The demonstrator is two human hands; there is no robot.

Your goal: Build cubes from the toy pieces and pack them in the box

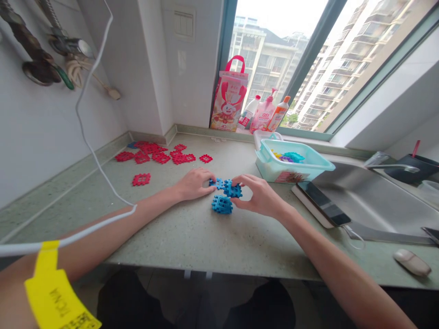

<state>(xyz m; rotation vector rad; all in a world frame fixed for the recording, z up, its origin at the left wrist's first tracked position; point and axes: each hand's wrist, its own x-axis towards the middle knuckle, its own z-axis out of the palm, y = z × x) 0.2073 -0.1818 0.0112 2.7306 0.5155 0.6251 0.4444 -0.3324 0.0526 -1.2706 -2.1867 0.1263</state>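
Note:
At the middle of the counter, my left hand pinches a light blue notched building piece between thumb and fingers. Just right of it, a darker blue block of interlocking pieces sits in the grip of my right hand, between thumb and fingertips. The two blue parts meet or nearly meet; whether they are joined I cannot tell. Closer to me, another blue assembled block rests on the counter, near my right thumb. Off to the left lies a single red notched piece.
Several red pieces are heaped toward the back left corner. A teal tub holding coloured pieces stands right of my hands, beside a phone and a sink. A white cable hangs across the left. Bottles line the windowsill.

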